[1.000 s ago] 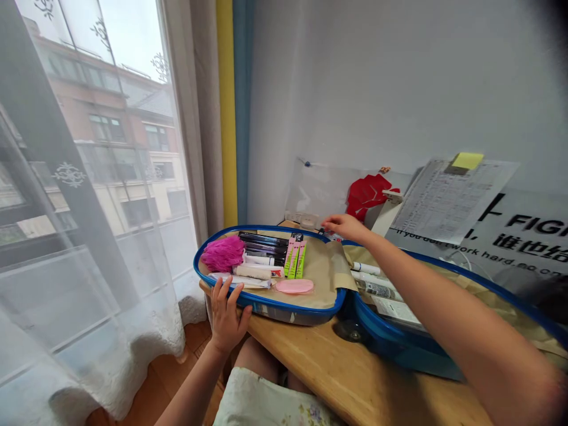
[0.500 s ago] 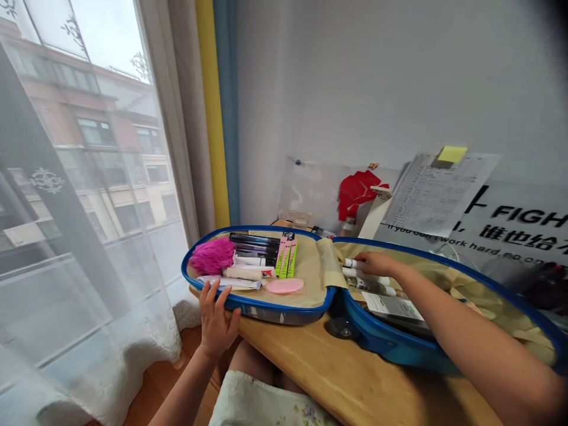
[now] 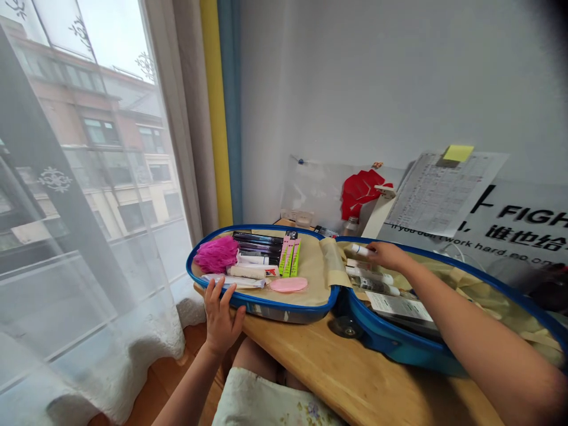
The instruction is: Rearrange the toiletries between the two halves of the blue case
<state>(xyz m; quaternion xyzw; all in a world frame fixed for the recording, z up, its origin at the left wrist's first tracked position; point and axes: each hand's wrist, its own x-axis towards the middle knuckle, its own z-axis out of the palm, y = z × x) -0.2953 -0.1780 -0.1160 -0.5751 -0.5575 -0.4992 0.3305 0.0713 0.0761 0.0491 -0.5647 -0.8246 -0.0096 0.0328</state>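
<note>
I see my right hand (image 3: 387, 254) inside the right half of the blue suitcase (image 3: 266, 303). A second ago it reached behind the case; now it has come back in. Its grip is closed on a white tube (image 3: 360, 250), just above the other tubes lying there. So the tube is going in with the rest, I think. My left hand (image 3: 220, 316) stays on the near rim of the left half, fingers spread, holding nothing. The case lies open on the wooden counter (image 3: 337, 373).
</note>
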